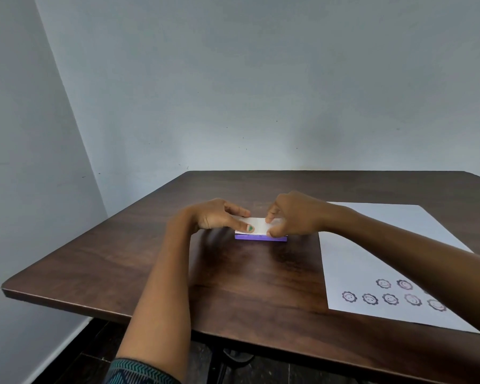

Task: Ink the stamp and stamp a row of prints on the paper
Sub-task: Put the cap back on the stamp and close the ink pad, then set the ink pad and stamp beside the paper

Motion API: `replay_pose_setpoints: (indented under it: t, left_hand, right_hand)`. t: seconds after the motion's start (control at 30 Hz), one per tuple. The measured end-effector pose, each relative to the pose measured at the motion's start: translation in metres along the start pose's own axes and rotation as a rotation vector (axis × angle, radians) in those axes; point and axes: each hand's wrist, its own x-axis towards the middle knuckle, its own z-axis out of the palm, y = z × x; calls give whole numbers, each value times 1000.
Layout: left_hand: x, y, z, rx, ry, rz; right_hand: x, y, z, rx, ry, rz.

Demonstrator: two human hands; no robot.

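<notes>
A flat ink pad box [257, 231] with a white lid and a purple base lies in the middle of the dark wooden table. My left hand [219, 216] grips its left end, thumb on the lid. My right hand [291, 214] pinches its right end with fingers on the lid edge. A white sheet of paper [372, 245] lies to the right, carrying several round smiley flower prints [390, 299] in rows near its front edge. No stamp is visible; whether a hand hides it I cannot tell.
The table [247, 275] stands in a corner of pale grey walls. Its left and front edges are close, with dark floor below. Bare wood lies between the box and the front edge.
</notes>
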Motion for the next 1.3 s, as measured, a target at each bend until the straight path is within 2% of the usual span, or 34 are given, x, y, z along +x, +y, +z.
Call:
replay_pose_setpoints:
  t: [0.17,0.23,0.37,0.47,0.53,0.67,0.8,0.97,1.1,1.3]
  left_hand:
    - [4,15,11,-19,52,53]
    - [8,22,17,-10,23,77]
    - [19,25,16,160,-151,67]
    - [31,9,5,229,-218,80]
    - [33,-1,4,216,-183,164]
    - [31,-13,16,203,23,345]
    - [24,-8,26,151,116,263]
    - [4,4,29,-27,206,131]
    - [-19,14,31,3,153,-22]
    - [-32,27,9,-7,50,-243]
  right_hand:
    - [-5,10,-7,136,97,-6]
    - [-4,14,-12,123,112,-38]
    - [12,21,-23,49,-125,-105]
    - [35,24,-25,-35,-339,-166]
    - [51,26,-25,-131,-433,-223]
    - [68,35,-25,-182,-523,-251]
    - [65,34,-26,-62,-565,-255]
    - [45,27,-26,54,-464,-134]
    - [28,25,-35,160,-445,29]
    - [16,13,-54,157,-455,200]
